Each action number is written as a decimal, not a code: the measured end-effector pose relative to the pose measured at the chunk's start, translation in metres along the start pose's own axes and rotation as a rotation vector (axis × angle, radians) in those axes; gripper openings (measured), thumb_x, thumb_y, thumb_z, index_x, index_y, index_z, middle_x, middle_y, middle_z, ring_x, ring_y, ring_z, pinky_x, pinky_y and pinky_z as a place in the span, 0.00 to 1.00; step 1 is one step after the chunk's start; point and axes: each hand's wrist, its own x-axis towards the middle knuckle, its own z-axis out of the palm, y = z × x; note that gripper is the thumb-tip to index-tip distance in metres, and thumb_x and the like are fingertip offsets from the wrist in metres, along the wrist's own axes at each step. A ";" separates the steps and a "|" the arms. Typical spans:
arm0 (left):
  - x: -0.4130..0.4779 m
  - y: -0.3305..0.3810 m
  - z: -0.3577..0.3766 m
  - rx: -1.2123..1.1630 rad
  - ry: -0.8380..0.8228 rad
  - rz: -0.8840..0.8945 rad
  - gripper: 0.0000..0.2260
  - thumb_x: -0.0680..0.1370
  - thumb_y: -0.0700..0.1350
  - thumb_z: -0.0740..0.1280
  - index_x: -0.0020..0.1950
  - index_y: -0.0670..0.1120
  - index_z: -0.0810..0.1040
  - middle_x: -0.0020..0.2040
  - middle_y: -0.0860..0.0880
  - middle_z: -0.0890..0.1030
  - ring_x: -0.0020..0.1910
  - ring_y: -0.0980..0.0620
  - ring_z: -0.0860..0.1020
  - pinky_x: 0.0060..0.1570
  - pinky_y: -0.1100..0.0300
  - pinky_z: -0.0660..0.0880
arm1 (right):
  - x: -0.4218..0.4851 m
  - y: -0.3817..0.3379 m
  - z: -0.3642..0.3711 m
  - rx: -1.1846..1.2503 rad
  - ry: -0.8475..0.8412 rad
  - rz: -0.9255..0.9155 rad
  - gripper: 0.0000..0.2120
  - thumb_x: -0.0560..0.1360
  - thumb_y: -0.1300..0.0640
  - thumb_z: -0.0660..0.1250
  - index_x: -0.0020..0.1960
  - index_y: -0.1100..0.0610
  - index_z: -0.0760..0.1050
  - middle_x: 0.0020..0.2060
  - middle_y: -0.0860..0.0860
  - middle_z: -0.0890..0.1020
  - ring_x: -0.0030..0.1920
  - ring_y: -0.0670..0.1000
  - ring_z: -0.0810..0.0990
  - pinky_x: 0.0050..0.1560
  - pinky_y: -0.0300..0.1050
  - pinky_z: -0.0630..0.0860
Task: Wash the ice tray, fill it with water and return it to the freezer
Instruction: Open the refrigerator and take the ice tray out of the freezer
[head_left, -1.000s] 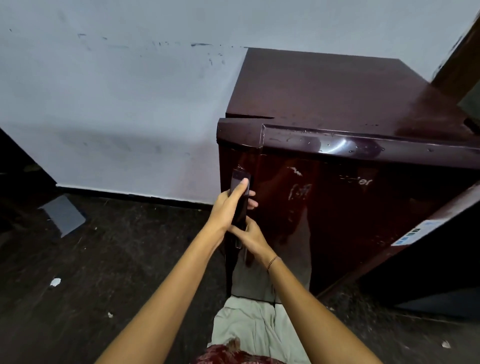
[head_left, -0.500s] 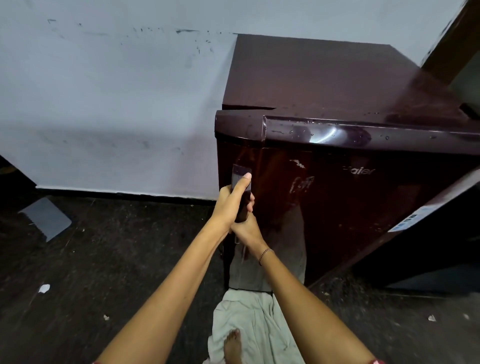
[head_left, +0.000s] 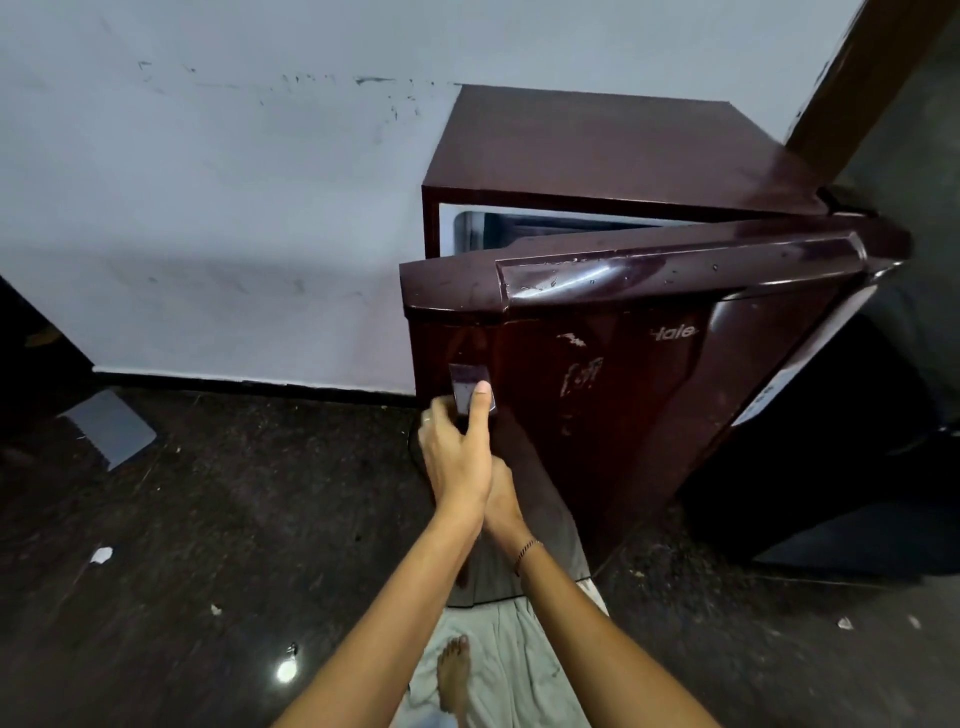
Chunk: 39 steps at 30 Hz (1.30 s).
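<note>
Both hands gripped the door's handle (head_left: 470, 387) — left hand (head_left: 457, 457) on top, right hand (head_left: 501, 501) beneath. Door (head_left: 623, 364) stood ajar; no tray visible, presumably inside. A slipping grip might let it swing shut.

The dark speckled floor (head_left: 218, 519) carries the maroon fridge (head_left: 613, 405) against the wall. A pale cloth (head_left: 509, 660) lies before it under a bare foot (head_left: 453, 675). A grey flat sheet (head_left: 111, 427) and white paper scraps (head_left: 101, 555) lie to the left.

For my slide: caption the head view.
Both hands, left hand uppermost, grip the handle of a maroon fridge door, partly open.
</note>
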 end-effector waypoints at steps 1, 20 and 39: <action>-0.010 -0.001 -0.001 0.057 0.077 0.057 0.21 0.74 0.60 0.65 0.58 0.47 0.71 0.55 0.52 0.70 0.59 0.49 0.70 0.59 0.52 0.70 | -0.010 0.002 -0.001 0.007 0.015 -0.021 0.05 0.70 0.53 0.67 0.35 0.48 0.75 0.27 0.38 0.80 0.30 0.34 0.77 0.29 0.27 0.68; -0.156 -0.020 -0.038 0.248 0.075 0.551 0.33 0.73 0.64 0.59 0.72 0.47 0.61 0.62 0.50 0.66 0.60 0.53 0.68 0.61 0.44 0.71 | -0.184 -0.026 -0.061 -0.258 0.731 -0.664 0.27 0.80 0.42 0.52 0.72 0.57 0.57 0.69 0.52 0.62 0.70 0.43 0.59 0.70 0.37 0.58; -0.259 0.007 0.029 -0.037 -0.279 1.028 0.21 0.82 0.53 0.53 0.40 0.42 0.77 0.51 0.48 0.75 0.50 0.48 0.75 0.47 0.47 0.74 | -0.307 -0.090 -0.171 -0.883 1.202 -0.654 0.18 0.74 0.41 0.64 0.52 0.55 0.74 0.58 0.51 0.78 0.62 0.53 0.73 0.60 0.54 0.69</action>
